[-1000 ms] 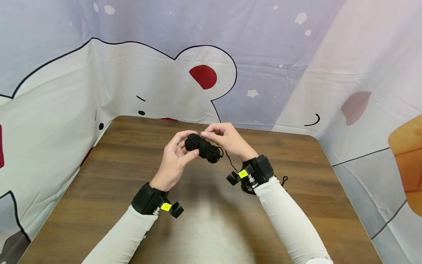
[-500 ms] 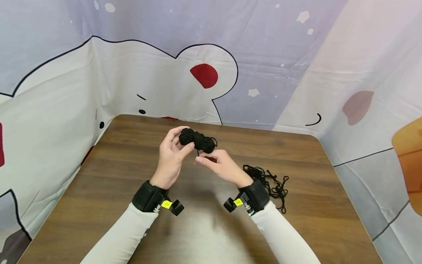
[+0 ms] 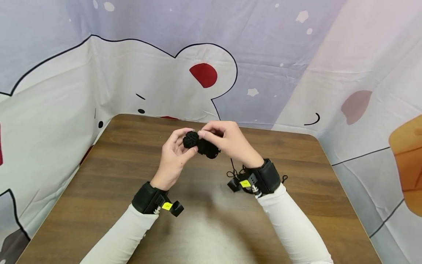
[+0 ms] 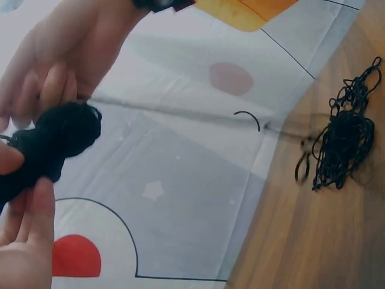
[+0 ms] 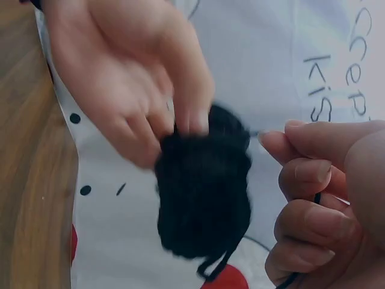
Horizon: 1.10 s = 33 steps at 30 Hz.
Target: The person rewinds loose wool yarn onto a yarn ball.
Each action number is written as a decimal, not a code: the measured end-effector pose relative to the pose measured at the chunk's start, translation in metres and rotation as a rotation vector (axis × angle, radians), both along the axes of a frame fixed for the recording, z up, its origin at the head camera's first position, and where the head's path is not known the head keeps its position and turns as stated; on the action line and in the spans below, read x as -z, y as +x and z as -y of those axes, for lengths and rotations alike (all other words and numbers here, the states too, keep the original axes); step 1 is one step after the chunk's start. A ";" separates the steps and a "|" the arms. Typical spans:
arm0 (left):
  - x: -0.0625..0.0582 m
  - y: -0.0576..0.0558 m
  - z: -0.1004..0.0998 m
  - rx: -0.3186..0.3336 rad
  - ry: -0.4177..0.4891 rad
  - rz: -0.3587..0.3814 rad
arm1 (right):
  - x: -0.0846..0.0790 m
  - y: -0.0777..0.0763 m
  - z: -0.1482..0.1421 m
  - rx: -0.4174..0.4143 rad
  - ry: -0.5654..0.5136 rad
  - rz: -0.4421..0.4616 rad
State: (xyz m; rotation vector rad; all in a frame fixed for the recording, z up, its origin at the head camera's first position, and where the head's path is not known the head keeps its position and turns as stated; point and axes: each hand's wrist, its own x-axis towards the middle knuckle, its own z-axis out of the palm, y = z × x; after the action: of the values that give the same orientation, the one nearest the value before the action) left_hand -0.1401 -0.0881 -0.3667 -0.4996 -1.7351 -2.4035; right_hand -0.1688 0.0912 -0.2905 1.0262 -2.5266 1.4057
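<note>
Matt fibrous cord bundle (image 5: 204,198), smooth wood-grain tabletop (image 3: 303,154), creased cloth backdrop (image 3: 263,55)

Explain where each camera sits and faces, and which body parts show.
Head: on the head, facing forward and down at tabletop, cord bundle and cloth; left hand, right hand and sleeves show.
Left wrist: at that wrist, facing the cord bundle, cloth and loose cord; parts of both hands show.
Right wrist: at that wrist, facing the cord bundle and cloth; both hands show.
Shared: both wrist views catch the cord bundle.
</note>
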 end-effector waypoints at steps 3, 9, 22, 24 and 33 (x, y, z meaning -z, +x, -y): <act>-0.001 0.001 0.001 0.036 0.004 -0.030 | 0.005 -0.017 -0.004 -0.035 -0.079 0.122; -0.002 0.003 -0.002 0.080 0.049 -0.024 | 0.044 -0.039 -0.015 -0.098 -0.248 0.442; 0.000 0.000 0.000 -0.040 0.089 0.039 | 0.076 0.011 -0.008 -0.047 -0.019 0.333; 0.000 0.000 0.000 -0.058 0.080 0.038 | 0.069 0.022 -0.009 -0.040 0.044 0.235; 0.003 0.000 -0.002 -0.057 0.011 0.052 | 0.014 0.037 -0.010 -0.020 0.163 -0.025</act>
State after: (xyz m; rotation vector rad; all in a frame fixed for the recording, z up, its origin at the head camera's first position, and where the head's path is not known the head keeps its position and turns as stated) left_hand -0.1399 -0.0864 -0.3699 -0.3835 -1.7313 -2.4060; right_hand -0.1321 0.1013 -0.3045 1.0892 -2.6562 1.1996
